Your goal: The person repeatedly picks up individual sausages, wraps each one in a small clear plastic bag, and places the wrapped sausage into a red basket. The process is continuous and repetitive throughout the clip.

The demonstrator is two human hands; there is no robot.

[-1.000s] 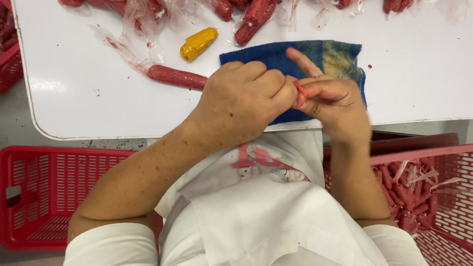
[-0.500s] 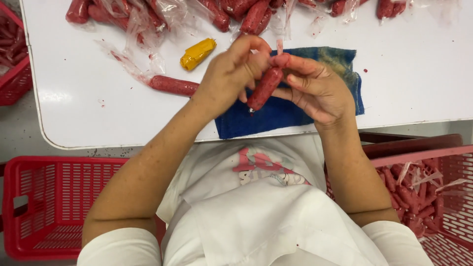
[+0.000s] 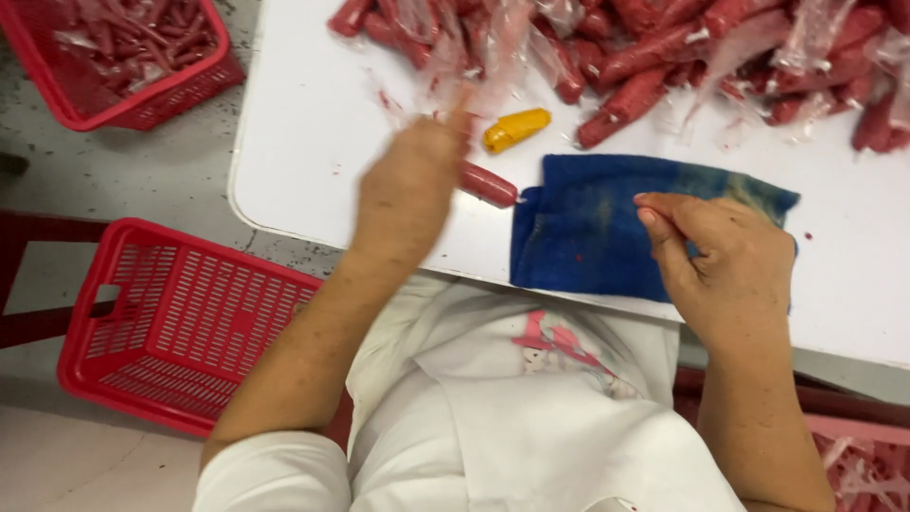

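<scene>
Reaching left hand [image 3: 412, 185], blurred, grip unclear, beside one red sausage [image 3: 488, 184], right hand [image 3: 725, 261] fingers loosely apart over one blue cloth [image 3: 588, 228], one yellow piece [image 3: 516, 128] farther off.

Red sausages [image 3: 633, 90], yellow piece [image 3: 516, 128], blue cloth [image 3: 597, 228], white table [image 3: 313, 133], red basket [image 3: 180, 322].

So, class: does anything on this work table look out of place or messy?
One yellow piece lies alone among the red sausages. Torn clear wrapping is strewn over the pile, and small red smears mark the white table. The blue cloth is stained yellowish at its far corner.
</scene>
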